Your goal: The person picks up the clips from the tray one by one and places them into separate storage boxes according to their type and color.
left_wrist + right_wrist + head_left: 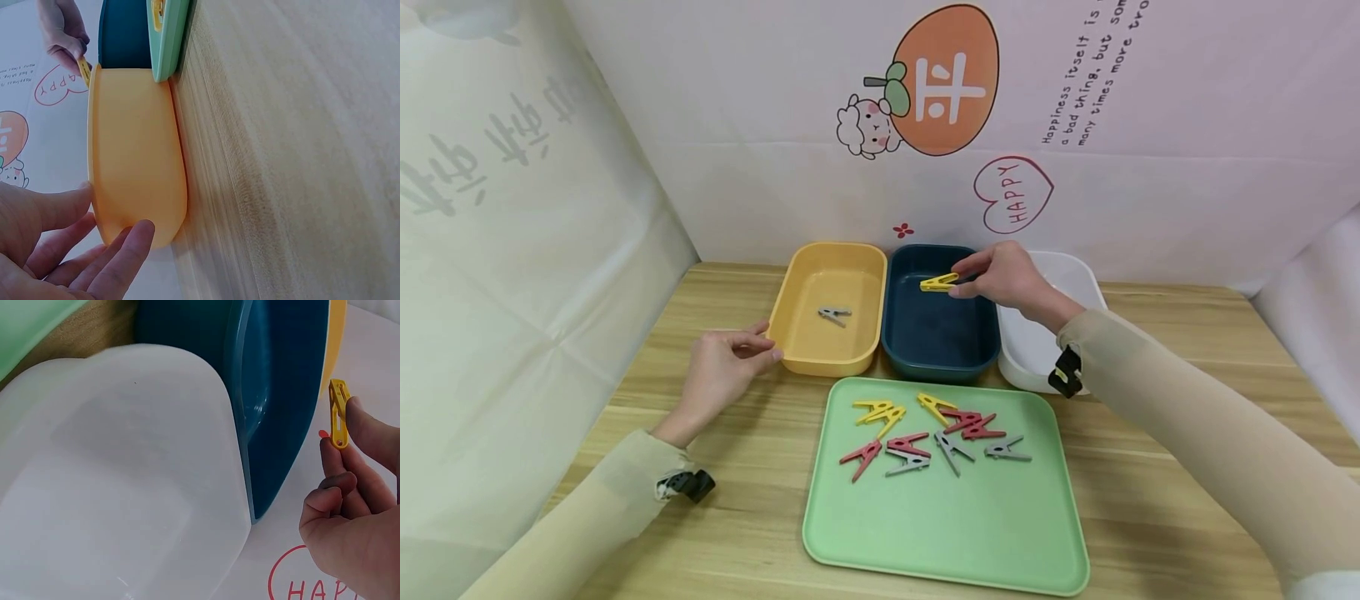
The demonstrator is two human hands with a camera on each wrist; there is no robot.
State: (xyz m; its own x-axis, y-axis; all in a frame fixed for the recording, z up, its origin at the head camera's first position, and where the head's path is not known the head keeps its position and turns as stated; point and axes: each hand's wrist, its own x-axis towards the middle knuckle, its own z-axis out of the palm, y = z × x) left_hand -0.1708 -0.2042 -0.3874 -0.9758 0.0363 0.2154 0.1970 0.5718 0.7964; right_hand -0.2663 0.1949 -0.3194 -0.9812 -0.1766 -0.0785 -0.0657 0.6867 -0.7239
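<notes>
My right hand pinches a yellow clothespin between thumb and fingertips, above the dark blue bin. In the right wrist view the clothespin points up from the fingertips, higher than the bin's rim. My left hand is at the near left corner of the yellow bin, thumb and fingers against its outside. A grey clothespin lies inside that bin. On the green tray lie three yellow, several red and three grey clothespins, grouped toward its far half.
A white bin stands right of the blue one, partly behind my right forearm. The three bins form a row on the wooden table, just beyond the tray. A printed white cloth hangs behind them, with another cloth at the left.
</notes>
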